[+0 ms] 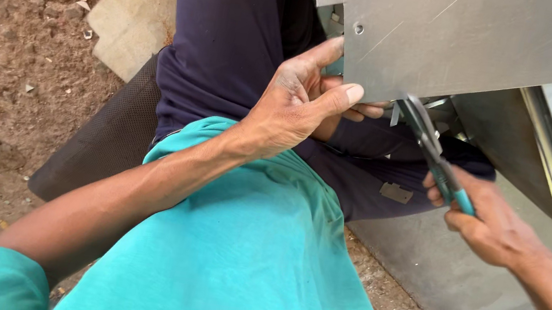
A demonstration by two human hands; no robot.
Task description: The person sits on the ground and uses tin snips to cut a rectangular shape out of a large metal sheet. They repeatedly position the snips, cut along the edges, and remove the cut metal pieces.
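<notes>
A seated person's left hand [303,100] grips the lower edge of a grey sheet-metal box [471,42] at twelve o'clock while the right hand [490,222] closes around teal-handled pliers [438,158] biting beneath it; steady bracing should prevent slipping.

Both arms reach forward, hands working close together.
The left hand [303,100] stretches far, thumb out and fingers curled; the right hand [490,226] stays nearer on the right, fist closed.
</notes>
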